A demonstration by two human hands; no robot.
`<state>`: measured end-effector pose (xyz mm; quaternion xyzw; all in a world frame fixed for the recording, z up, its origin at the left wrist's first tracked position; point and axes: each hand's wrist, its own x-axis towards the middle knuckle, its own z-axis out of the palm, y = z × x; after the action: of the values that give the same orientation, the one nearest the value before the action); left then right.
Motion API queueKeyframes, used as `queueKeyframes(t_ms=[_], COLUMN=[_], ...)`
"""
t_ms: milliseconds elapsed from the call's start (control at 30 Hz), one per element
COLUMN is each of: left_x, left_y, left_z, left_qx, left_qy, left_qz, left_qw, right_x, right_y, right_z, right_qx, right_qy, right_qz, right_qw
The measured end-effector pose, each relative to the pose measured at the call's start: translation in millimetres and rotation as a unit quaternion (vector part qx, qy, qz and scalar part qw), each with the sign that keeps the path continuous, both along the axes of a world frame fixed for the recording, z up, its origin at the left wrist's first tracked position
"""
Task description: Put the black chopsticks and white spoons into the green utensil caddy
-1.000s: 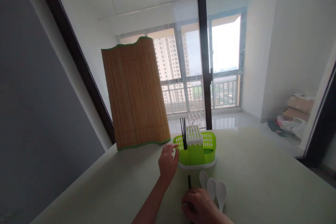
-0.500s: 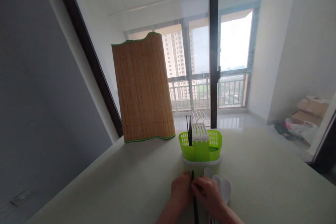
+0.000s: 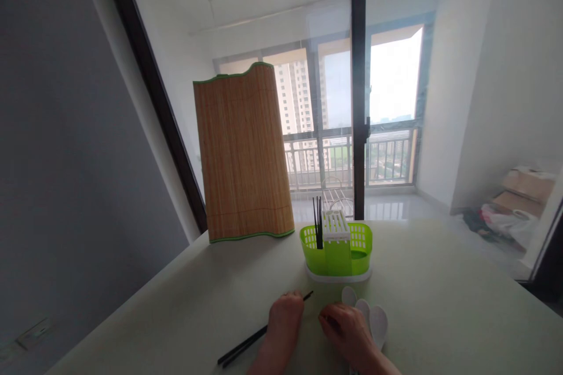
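Note:
My left hand (image 3: pixel 285 316) is closed around a pair of black chopsticks (image 3: pixel 243 346), which slant from lower left to upper right. Their thin ends poke out past my fingers. To the right, my right hand (image 3: pixel 345 328) has its fingers curled in; whether anything is inside them is hidden. Beside and partly under that hand lie white spoons (image 3: pixel 379 322), their bowls pointing away from me. Beyond both hands stands a green basket (image 3: pixel 338 261) with a white slotted top (image 3: pixel 336 225). Several black chopsticks (image 3: pixel 318 225) stand upright in its left part.
A bamboo mat (image 3: pixel 244 155) with green edging stands upright at the back left of the pale table (image 3: pixel 176 310). Glass with a dark frame (image 3: pixel 359 88) rises behind the table. Cardboard boxes (image 3: pixel 523 190) and bags lie on the floor at the right.
The chopsticks between my hands have swung from nearly straight ahead to a slant at the left. My left hand moved left with them, while my right hand came away from them.

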<state>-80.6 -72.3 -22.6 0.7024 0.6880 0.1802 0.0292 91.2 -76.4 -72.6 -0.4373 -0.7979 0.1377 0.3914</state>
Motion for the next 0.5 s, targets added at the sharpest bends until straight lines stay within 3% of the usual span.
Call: queueKeyframes(t_ms=[100,167,267,367,500], left_x=[0,2,8,15,19], left_y=[-13,-23,-36,-41,-34], left_z=[34.8,57.5,80.2,86.7,82.2], left_qx=[0.009,0.06,0.13,0.121,0.088], left_qy=[0.045,-0.017,-0.168,-0.286,-0.362], left_qz=[-0.013,-0.071,-0.143,-0.166,-0.163], left_qw=[0.999,0.996,0.967,0.936,0.913], right_x=[-1,-2,-3,-4,-6], right_y=[-2,-3,-6,-7,-5], right_z=[3.1,5.1,5.3,3.0,-1.3], right_qx=[-0.02,-0.041,-0.062,-0.067,-0.073], right_qy=[0.008,0.011,0.011,0.014,-0.004], right_qz=[0.005,0.023,0.064,0.087,0.087], right_qw=[1.0,0.999,0.996,0.994,0.994])
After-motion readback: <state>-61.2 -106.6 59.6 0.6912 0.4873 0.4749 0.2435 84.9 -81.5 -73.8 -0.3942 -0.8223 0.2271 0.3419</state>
